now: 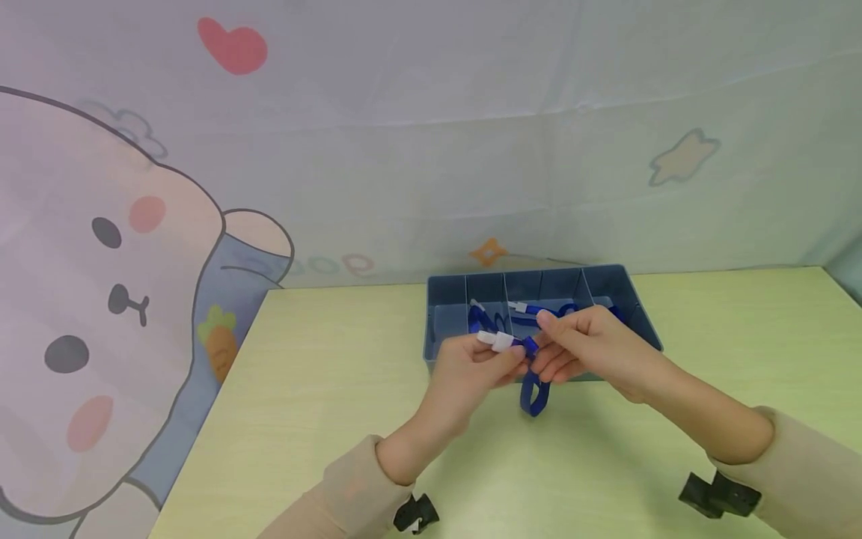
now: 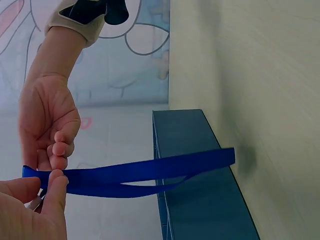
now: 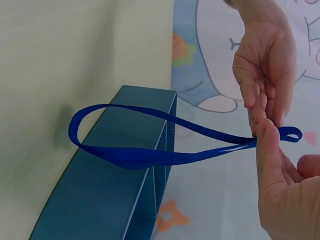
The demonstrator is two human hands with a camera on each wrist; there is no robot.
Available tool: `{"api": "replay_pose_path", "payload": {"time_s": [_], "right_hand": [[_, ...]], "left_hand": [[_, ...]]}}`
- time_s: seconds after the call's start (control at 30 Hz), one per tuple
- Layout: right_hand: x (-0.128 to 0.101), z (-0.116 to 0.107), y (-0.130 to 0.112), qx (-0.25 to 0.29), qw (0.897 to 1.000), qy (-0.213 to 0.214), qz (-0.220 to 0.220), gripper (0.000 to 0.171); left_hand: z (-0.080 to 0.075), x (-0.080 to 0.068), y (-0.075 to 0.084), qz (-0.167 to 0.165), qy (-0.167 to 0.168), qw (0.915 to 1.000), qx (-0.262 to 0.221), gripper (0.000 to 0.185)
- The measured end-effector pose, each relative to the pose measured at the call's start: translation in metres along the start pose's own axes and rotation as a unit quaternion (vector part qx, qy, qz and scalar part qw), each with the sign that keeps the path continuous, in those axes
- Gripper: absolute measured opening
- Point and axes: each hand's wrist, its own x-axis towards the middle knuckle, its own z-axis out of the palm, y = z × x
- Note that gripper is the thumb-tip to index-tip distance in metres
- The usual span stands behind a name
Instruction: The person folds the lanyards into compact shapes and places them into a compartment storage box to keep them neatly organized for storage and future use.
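Hands meet in mid-air just in front of the blue organiser box (image 1: 640, 314), which sits toward the far edge of the pale green table (image 1: 323, 389), near its middle. The left hand (image 1: 471, 370) pinches the white end piece (image 1: 497, 341) of a blue strap (image 1: 534, 395) between thumb and fingertips, fingers curled tight on it, likely so the stiff end stays steady. The right hand (image 1: 586, 348) comes in from the other side, its fingers (image 1: 547, 320) closed on the strap right beside that clip, so the two grips nearly touch. Below them the strap hangs as a folded loop, clear of the tabletop; the wrist views show it doubled over, swinging free beside the box wall. Inside the box, more blue straps with white ends (image 1: 518, 307) lie in the middle compartments, while the leftmost looks bare. Behind it all hangs a cartoon bunny backdrop (image 1: 101, 284).
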Motion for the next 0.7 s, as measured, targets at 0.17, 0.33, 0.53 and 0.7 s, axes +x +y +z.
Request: {"api": "replay_pose_path", "payload": {"time_s": [0.17, 0.33, 0.53, 0.7], "right_hand": [[0.000, 0.000, 0.003, 0.005, 1.000, 0.008, -0.005, 0.032], [0.000, 0.006, 0.004, 0.006, 0.999, 0.044, -0.013, 0.029], [0.001, 0.016, 0.006, -0.025, 0.995, 0.089, -0.047, 0.027], [0.001, 0.016, 0.012, -0.143, 0.977, 0.111, -0.114, 0.016]], "left_hand": [[-0.001, -0.001, 0.000, -0.009, 0.005, 0.9999, 0.007, 0.022], [-0.002, -0.003, 0.001, -0.005, -0.001, 0.9999, 0.013, 0.025], [-0.002, -0.004, 0.003, 0.004, 0.008, 0.9999, 0.014, 0.023], [-0.005, -0.004, 0.003, 0.004, 0.015, 0.9999, -0.007, 0.019]]}}
